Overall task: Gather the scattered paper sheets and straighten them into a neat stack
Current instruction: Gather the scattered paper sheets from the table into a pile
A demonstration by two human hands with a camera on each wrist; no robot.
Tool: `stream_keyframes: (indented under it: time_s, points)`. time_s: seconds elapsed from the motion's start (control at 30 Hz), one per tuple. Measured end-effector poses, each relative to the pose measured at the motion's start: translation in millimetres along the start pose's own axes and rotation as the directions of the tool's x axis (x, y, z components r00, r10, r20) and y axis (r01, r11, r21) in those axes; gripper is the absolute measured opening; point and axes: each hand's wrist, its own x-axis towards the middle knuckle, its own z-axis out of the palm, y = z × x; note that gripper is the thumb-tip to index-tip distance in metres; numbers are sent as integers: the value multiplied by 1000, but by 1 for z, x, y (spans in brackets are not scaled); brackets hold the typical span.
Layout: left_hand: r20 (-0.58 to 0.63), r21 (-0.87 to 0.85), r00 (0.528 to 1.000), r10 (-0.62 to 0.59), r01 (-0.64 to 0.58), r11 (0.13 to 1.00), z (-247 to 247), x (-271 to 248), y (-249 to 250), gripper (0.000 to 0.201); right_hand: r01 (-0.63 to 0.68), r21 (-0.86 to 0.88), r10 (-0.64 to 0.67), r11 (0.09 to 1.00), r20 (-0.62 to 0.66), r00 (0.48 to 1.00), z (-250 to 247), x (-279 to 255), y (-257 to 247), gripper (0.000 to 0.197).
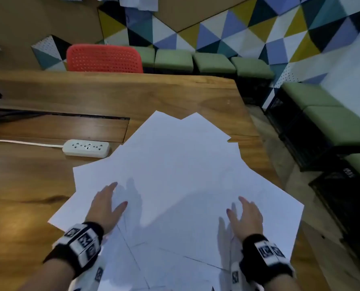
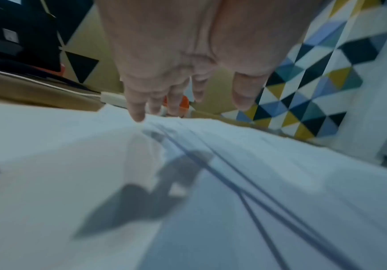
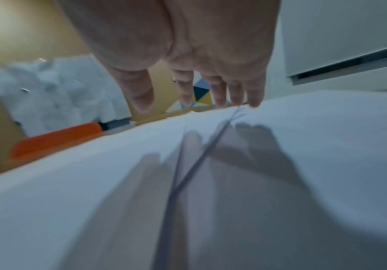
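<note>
Both hands hang palm-down over the fanned-out paper sheets (image 1: 174,175) on the wooden table (image 1: 28,185), holding nothing. On the left hand (image 1: 106,206) the fingers (image 2: 136,109) are straight and spread, the little fingertip seemingly brushing the top sheet, though blur makes contact uncertain. On the right hand (image 1: 246,219) the fingers (image 3: 254,98) are likewise extended, tips at or just above the paper. Sheets overlap at odd angles, corners jutting toward the table's far and right edges. A white power strip (image 1: 85,148) lies just beside the pile's left side; a red chair (image 1: 104,58) stands behind the table.
</note>
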Motion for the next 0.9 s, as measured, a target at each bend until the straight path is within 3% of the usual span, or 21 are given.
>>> stream_keyframes:
  time_s: [0.07, 0.13, 0.23, 0.4, 0.47, 0.53, 0.63, 0.73, 0.9]
  points:
    - [17, 179, 989, -144, 139, 974, 12, 11, 5, 74, -200, -61, 202, 978, 18, 979, 7, 9, -8, 70]
    - [60, 310, 969, -242, 212, 927, 22, 12, 15, 76, -245, -106, 256, 964, 100, 962, 14, 8, -21, 74]
    - [112, 395, 968, -226, 165, 904, 42, 3, 19, 77, -126, -236, 173, 964, 190, 966, 33, 5, -29, 77]
    - [266, 341, 944, -193, 95, 935, 50, -25, 27, 76, 69, -305, 32, 950, 315, 948, 45, -5, -46, 85]
    - [288, 279, 943, -169, 86, 956, 47, -32, 29, 75, 164, -300, -41, 940, 377, 925, 46, -12, -51, 105]
    - [223, 194, 959, -172, 130, 972, 37, -27, 29, 73, 182, -249, -79, 951, 374, 924, 42, -12, -51, 120]
    - [27, 162, 971, -238, 231, 959, 19, 0, 23, 75, -2, -189, 37, 982, 184, 982, 27, 0, -42, 87]
    - [40, 265, 950, -310, 290, 920, 19, 19, 18, 78, -142, -218, 180, 966, 167, 969, 24, 10, -34, 81]
    - [158, 242, 976, -147, 106, 964, 46, 19, 41, 80, 81, -242, -2, 967, 307, 952, 41, -1, -50, 92]
